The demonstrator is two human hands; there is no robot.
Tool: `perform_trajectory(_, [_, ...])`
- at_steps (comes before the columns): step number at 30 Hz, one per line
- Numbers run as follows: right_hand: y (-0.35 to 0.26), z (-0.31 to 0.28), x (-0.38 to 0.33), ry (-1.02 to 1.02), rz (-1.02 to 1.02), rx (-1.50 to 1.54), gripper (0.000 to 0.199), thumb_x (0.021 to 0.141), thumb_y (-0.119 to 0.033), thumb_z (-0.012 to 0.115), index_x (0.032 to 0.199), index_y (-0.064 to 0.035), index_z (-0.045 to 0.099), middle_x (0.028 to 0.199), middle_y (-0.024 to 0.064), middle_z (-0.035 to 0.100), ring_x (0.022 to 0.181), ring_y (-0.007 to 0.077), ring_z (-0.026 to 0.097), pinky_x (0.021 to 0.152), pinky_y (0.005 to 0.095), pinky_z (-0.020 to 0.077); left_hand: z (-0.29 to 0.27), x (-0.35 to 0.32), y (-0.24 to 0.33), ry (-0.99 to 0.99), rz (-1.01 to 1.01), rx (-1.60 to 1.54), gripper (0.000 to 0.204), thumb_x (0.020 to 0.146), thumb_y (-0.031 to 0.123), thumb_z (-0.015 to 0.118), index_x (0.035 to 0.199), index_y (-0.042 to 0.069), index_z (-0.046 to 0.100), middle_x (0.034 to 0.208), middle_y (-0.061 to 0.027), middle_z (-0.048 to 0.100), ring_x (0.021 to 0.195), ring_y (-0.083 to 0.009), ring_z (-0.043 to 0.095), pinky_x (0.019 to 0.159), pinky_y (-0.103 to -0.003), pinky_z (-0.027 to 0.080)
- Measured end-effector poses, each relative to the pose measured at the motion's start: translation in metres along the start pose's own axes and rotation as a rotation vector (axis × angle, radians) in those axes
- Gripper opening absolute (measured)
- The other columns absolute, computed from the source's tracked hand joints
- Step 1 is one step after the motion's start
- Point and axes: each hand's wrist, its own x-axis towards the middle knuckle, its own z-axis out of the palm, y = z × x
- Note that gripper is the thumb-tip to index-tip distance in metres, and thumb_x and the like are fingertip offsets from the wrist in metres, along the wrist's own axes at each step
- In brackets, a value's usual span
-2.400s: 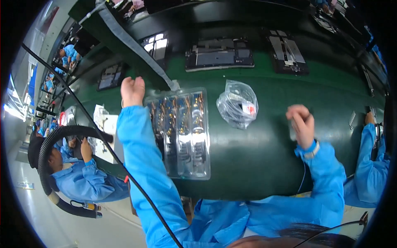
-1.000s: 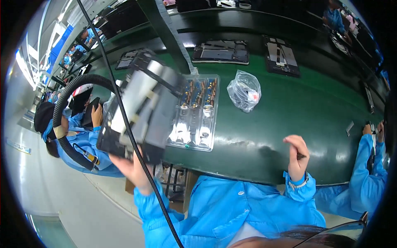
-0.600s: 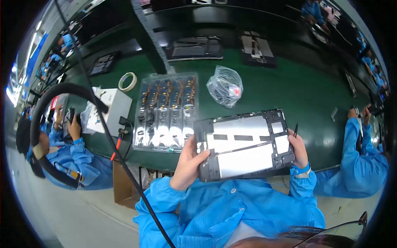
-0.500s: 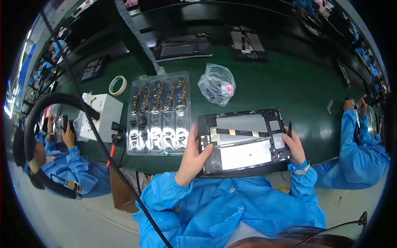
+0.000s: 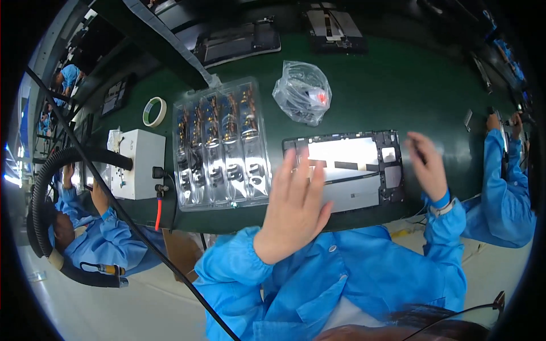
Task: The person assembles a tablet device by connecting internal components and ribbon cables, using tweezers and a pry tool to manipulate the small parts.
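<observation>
A tablet with its back off (image 5: 354, 196) lies on the green bench in front of me, showing silver panels, dark strips and a black frame. My left hand (image 5: 297, 204) is over its left part, fingers spread and holding nothing, hiding that end. Whether the fingertips touch the tablet I cannot tell. Just past the tablet's right edge is my right hand (image 5: 427, 167), fingers bent around a slim dark tool (image 5: 421, 157) that is mostly hidden. To the left sits a clear plastic tray (image 5: 261, 128) with several rows of small dark and copper-coloured parts.
Behind the tablet lies a crumpled clear bag (image 5: 301, 94). A tape roll (image 5: 154, 112) and a white box (image 5: 149, 170) with a black hose (image 5: 85, 156) stand left. More opened tablets (image 5: 239, 44) lie at the back. Co-workers in blue sit on both sides; a black cable crosses the left.
Both hands have let go of the tablet, which now lies on the bench. My left hand has opened over it; my right has moved right, off its edge. The view has shifted slightly.
</observation>
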Motion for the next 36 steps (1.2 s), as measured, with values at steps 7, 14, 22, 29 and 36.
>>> perform_trajectory(7, [-0.095, 0.021, 0.080, -0.237, -0.278, 0.592, 0.039, 0.094, -0.030, 0.036, 0.088, -0.0011, 0.061, 0.074, 0.0038, 0.057, 0.068, 0.0119, 0.052, 0.062, 0.0228, 0.0397, 0.023, 0.081, -0.075, -0.125, 0.029, 0.596, 0.060, 0.078, 0.035, 0.059, 0.126, 0.002, 0.042, 0.131, -0.0222, 0.036, 0.123, -0.0403, 0.032, 0.096, -0.052, 0.030])
perform_trajectory(14, [-0.081, 0.119, 0.136, -0.373, -0.091, 0.762, 0.021, 0.084, -0.016, 0.059, 0.101, -0.0043, 0.061, 0.078, 0.0039, 0.058, 0.068, 0.0103, 0.056, 0.061, 0.0223, 0.0482, 0.051, 0.056, -0.073, -0.249, -0.014, 0.575, 0.057, 0.081, 0.042, 0.052, 0.124, 0.005, 0.046, 0.124, -0.0284, 0.041, 0.121, -0.0441, 0.033, 0.094, -0.051, 0.032])
perform_trajectory(22, [-0.055, 0.140, 0.143, -0.297, -0.184, 0.533, 0.021, 0.079, -0.006, 0.063, 0.099, -0.0023, 0.062, 0.094, 0.0095, 0.062, 0.084, 0.0170, 0.061, 0.077, 0.0272, 0.0509, 0.062, 0.046, -0.075, -0.083, -0.092, 0.381, 0.058, 0.074, 0.037, 0.064, 0.119, 0.003, 0.051, 0.125, -0.0335, 0.034, 0.117, -0.0444, 0.036, 0.092, -0.047, 0.035])
perform_trajectory(29, [-0.061, 0.125, 0.137, -0.336, -0.145, 0.346, 0.019, 0.075, -0.004, 0.065, 0.094, -0.0027, 0.065, 0.089, 0.0092, 0.064, 0.076, 0.0155, 0.061, 0.070, 0.0257, 0.0505, 0.060, 0.048, -0.072, -0.132, -0.165, 0.368, 0.058, 0.075, 0.040, 0.062, 0.121, 0.006, 0.050, 0.127, -0.0324, 0.033, 0.119, -0.0438, 0.034, 0.092, -0.047, 0.036])
perform_trajectory(36, [-0.059, 0.127, 0.138, -0.329, -0.124, 0.299, 0.019, 0.074, -0.005, 0.065, 0.094, -0.0047, 0.066, 0.087, 0.0090, 0.065, 0.073, 0.0152, 0.059, 0.067, 0.0245, 0.0491, 0.058, 0.049, -0.071, -0.145, -0.172, 0.353, 0.059, 0.075, 0.041, 0.062, 0.122, 0.007, 0.049, 0.126, -0.0323, 0.033, 0.119, -0.0436, 0.035, 0.091, -0.048, 0.036])
